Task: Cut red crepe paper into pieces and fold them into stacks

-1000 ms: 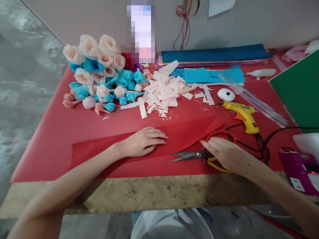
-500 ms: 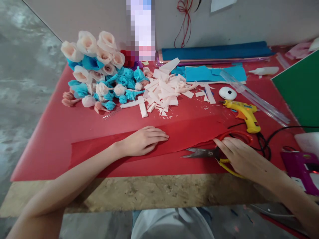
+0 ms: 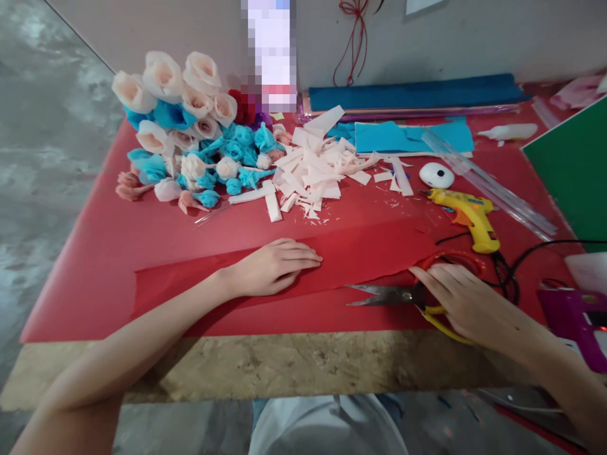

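Observation:
A long strip of red crepe paper (image 3: 365, 253) lies across the red table covering, its right end beside my right hand. My left hand (image 3: 279, 265) rests flat on the strip, palm down, fingers stretched out to the right. At the strip's right end, my right hand (image 3: 446, 287) is on the handles of a pair of scissors (image 3: 386, 296), with a fingertip at the paper's edge. One handle is red, the other yellow; the blades are parted and point left, just below the strip's lower edge. My right thumb is hidden.
Paper flowers (image 3: 164, 76) crowd the back left, next to a pile of pale paper scraps (image 3: 315, 170). A yellow glue gun (image 3: 474, 218) with a black cord and clear plastic sticks (image 3: 493, 183) lie at right. A green board (image 3: 573, 170) and a purple device (image 3: 569, 322) stand beyond.
The scissors have turned slightly with my right hand, their blade tips now a little lower. My left hand stays in place on the paper. The view has shifted slightly.

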Demonstrator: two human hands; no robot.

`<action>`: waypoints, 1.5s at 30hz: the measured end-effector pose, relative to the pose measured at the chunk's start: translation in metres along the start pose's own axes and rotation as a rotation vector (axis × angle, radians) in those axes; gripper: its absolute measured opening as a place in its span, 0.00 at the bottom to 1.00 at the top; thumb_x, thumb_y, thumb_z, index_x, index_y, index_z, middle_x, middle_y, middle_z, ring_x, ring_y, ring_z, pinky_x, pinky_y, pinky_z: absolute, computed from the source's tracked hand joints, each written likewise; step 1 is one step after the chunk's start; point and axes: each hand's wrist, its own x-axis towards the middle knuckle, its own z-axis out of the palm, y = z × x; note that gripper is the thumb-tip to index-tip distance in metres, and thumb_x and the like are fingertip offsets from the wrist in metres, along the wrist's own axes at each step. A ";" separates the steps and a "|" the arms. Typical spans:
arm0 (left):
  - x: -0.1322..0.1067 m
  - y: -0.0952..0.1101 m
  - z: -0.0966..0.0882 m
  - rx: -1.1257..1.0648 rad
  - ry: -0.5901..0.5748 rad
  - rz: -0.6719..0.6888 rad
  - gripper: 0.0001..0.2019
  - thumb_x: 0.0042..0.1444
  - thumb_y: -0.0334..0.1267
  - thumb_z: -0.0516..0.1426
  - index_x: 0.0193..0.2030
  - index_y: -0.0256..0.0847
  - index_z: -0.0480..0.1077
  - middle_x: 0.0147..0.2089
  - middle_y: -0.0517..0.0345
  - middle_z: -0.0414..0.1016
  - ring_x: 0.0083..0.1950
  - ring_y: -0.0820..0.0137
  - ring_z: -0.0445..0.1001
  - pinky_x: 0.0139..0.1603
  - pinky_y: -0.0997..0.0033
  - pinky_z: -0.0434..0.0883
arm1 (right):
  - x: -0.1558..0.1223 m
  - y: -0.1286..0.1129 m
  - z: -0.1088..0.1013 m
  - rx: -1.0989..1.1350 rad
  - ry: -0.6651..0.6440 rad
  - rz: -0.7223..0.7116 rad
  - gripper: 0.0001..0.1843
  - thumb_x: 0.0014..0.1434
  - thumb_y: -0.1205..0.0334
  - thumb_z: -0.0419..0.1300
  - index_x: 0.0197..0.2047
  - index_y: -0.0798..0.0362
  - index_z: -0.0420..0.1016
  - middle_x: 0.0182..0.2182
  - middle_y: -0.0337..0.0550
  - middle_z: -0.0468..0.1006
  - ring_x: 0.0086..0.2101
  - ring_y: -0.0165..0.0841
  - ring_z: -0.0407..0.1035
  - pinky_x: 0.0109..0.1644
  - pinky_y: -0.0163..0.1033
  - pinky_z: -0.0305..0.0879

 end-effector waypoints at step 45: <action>0.001 0.001 -0.002 0.011 0.000 -0.003 0.19 0.58 0.27 0.47 0.55 0.37 0.65 0.55 0.49 0.71 0.57 0.64 0.67 0.57 0.56 0.66 | -0.001 0.001 -0.005 -0.007 -0.057 0.087 0.28 0.51 0.77 0.47 0.58 0.69 0.55 0.39 0.56 0.71 0.38 0.42 0.64 0.43 0.46 0.62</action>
